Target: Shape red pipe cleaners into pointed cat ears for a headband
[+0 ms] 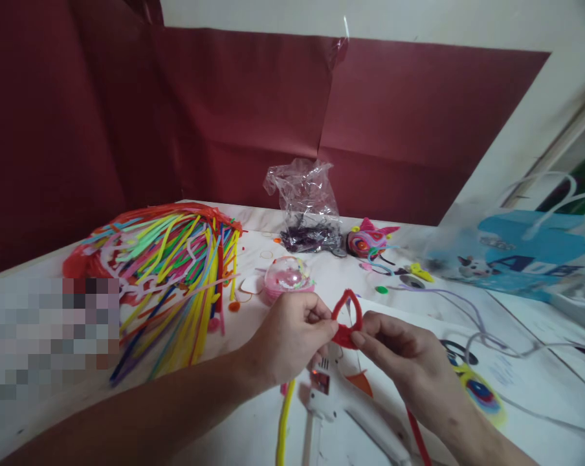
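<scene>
A fuzzy red pipe cleaner [345, 337], bent into a pointed loop, is held up between my two hands. My left hand [290, 336] pinches its left side between thumb and fingers. On the other side, the thumb and index finger of my right hand [413, 356] grip the lower right edge. Directly below lies a white hot glue gun [327, 404] with a small red light. A yellow pipe cleaner [285, 421] runs beside it. Another red strip [417, 435] shows under my right wrist, its upper end hidden.
Many coloured pipe cleaners [176, 259] spread across the left. Behind my hands are a clear dome container [288, 275], a plastic bag [307, 200] and a pink decorated piece [367, 239]. A printed bag [520, 246], a grey cord [472, 310] and a yellow eye-like piece [481, 391] lie right.
</scene>
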Demonstrator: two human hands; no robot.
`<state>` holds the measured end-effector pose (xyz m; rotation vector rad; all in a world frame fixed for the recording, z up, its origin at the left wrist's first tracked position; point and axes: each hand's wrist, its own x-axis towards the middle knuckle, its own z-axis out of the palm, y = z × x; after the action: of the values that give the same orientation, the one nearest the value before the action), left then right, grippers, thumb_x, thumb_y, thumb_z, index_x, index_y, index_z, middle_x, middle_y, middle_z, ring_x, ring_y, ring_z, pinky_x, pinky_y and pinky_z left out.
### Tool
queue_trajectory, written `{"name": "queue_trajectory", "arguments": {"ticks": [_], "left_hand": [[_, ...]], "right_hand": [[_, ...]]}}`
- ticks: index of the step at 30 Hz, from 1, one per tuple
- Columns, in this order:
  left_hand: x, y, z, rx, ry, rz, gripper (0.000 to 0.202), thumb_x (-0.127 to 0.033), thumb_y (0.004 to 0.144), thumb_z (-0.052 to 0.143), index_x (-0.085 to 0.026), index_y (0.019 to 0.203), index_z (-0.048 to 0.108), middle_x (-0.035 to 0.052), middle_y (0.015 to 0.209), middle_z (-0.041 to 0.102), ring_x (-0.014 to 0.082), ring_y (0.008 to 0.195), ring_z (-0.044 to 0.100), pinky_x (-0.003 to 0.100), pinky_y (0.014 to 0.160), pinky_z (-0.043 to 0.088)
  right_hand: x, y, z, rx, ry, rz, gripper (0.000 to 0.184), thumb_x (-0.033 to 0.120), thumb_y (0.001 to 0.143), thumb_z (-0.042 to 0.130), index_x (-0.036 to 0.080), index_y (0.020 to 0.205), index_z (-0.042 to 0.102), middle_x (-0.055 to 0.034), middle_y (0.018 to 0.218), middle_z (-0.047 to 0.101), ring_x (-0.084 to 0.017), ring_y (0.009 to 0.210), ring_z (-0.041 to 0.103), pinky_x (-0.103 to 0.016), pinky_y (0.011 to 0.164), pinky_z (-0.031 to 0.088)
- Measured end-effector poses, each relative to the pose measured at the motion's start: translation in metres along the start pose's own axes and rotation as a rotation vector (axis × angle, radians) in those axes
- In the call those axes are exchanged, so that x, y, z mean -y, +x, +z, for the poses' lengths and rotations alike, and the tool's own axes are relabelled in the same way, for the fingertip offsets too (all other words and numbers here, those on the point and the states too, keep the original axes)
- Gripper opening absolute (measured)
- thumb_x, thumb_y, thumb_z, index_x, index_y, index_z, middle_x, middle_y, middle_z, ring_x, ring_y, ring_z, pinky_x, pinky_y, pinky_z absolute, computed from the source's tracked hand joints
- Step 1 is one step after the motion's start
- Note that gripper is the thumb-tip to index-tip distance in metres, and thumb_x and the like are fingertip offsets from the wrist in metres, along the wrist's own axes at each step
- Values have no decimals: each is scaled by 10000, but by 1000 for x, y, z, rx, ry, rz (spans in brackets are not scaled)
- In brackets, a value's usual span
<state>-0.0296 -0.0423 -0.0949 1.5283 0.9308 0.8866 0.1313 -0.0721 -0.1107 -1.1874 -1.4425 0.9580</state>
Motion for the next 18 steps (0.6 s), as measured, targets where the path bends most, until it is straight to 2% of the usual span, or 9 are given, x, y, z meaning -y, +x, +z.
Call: {"name": "queue_trajectory", "arguments": {"ticks": [6, 8, 13, 18], "left_hand": [[2, 2, 2, 64, -90, -57, 174, -286, 761, 510, -145, 662, 485, -13, 531, 552, 67, 385, 486, 184, 377, 382], [3, 1, 2, 59, -84, -43, 163, -264, 753, 521, -145, 649, 480, -19, 509, 540, 62, 382, 477, 179, 380, 379], [2, -1, 2, 48, -106, -3, 138, -220, 735, 536, -145, 635, 477, -35, 480, 515, 45, 372, 441, 156, 375, 347], [1, 0, 1, 132, -190, -34, 245, -370, 755, 530, -138, 678, 503, 0, 541, 568, 69, 394, 499, 175, 380, 370]], "right_hand": [[-2, 1, -3, 29, 10, -12, 222, 358, 695, 650, 163, 599, 604, -24, 596, 587, -159, 585, 505, -259, 521, 377], [-2, 1, -4, 52, 37, 1, 217, 349, 694, 660, 156, 606, 610, -15, 571, 569, -133, 539, 463, -244, 481, 341], [-1, 0, -4, 52, 212, 85, 233, 335, 665, 706, 141, 582, 605, 55, 447, 433, -47, 404, 244, -198, 377, 191], [1, 1, -6, 58, 235, 67, 215, 321, 661, 718, 140, 595, 624, 64, 439, 400, -38, 395, 206, -189, 355, 155]]}}
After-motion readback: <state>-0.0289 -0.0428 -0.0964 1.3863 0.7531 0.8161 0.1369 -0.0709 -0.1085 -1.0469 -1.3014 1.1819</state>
